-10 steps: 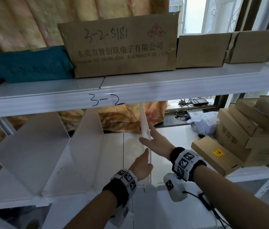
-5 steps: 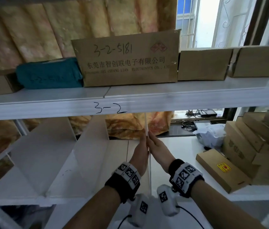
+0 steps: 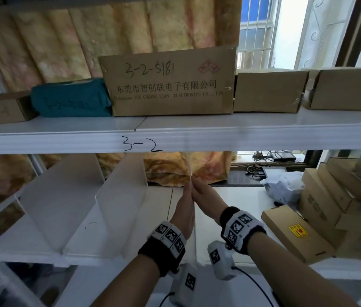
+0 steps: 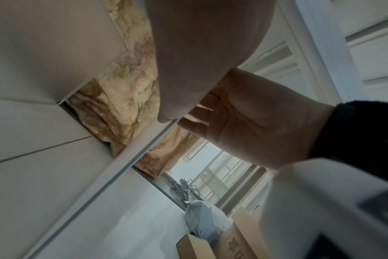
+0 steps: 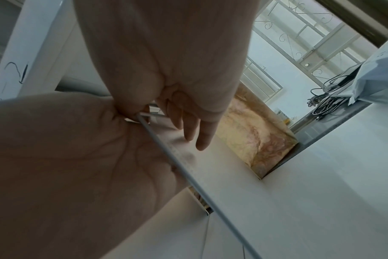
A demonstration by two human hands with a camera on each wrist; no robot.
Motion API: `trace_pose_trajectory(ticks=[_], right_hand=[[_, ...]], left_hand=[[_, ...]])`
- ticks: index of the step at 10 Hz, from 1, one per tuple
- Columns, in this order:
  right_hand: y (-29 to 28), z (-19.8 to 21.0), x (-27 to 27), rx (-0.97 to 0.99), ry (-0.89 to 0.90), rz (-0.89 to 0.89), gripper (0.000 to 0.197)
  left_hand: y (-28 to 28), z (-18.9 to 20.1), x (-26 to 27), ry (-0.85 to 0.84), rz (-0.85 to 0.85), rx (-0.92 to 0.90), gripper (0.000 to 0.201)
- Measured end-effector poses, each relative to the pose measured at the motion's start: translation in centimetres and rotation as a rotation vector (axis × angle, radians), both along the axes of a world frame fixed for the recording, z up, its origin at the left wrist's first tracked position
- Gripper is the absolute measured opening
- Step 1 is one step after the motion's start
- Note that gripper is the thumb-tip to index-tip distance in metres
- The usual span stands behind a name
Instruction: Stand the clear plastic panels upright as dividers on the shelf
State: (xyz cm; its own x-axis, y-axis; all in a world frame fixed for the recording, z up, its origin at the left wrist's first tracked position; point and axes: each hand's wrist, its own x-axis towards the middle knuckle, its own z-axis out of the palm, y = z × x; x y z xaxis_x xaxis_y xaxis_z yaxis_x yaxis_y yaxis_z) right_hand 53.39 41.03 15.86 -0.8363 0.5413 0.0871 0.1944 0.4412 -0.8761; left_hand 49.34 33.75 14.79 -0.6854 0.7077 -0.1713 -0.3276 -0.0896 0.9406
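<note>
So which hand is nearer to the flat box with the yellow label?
Right. The right hand presses the upright panel on the side facing the flat box; the left hand is on the far side.

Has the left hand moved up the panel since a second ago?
Yes. The left hand has slid up the panel, toward the "3-2" shelf edge, to beside the right hand.

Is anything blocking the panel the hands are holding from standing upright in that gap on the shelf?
Nothing visible does. The left hand and right hand press flat on either side of the clear panel, already upright. The shelf beside it is bare; the standing dividers and boxes sit clear.
</note>
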Motion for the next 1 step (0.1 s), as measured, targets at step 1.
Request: trace_pose_trajectory(ticks=[1], right_hand=[[0.54,-0.23,0.07,-0.018,0.026,-0.022,0.048]], left_hand=[[-0.04,0.28,0.08,0.064,-0.063,-0.076,0.067]])
